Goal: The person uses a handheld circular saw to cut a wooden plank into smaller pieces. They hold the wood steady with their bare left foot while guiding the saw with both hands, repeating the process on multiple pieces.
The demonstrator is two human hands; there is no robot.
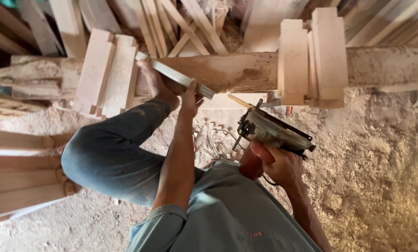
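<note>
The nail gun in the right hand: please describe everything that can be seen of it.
The nail gun is a worn metal tool with a dark, scuffed body and a reddish-brown grip. The right hand clasps that grip. Its nose points up-left toward the wooden beam without touching it. A thin cable or hose hangs below it.

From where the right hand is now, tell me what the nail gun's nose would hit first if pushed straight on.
Probably the big beam lying across the sawdust: the right hand aims the nail gun up-left at it. The thin strip in the left hand sits close; depth is unclear.

Person's wearing a faded grey-blue short-sleeve shirt point(227, 219) with small red print, plus dusty dark blue jeans point(111, 154).
</note>
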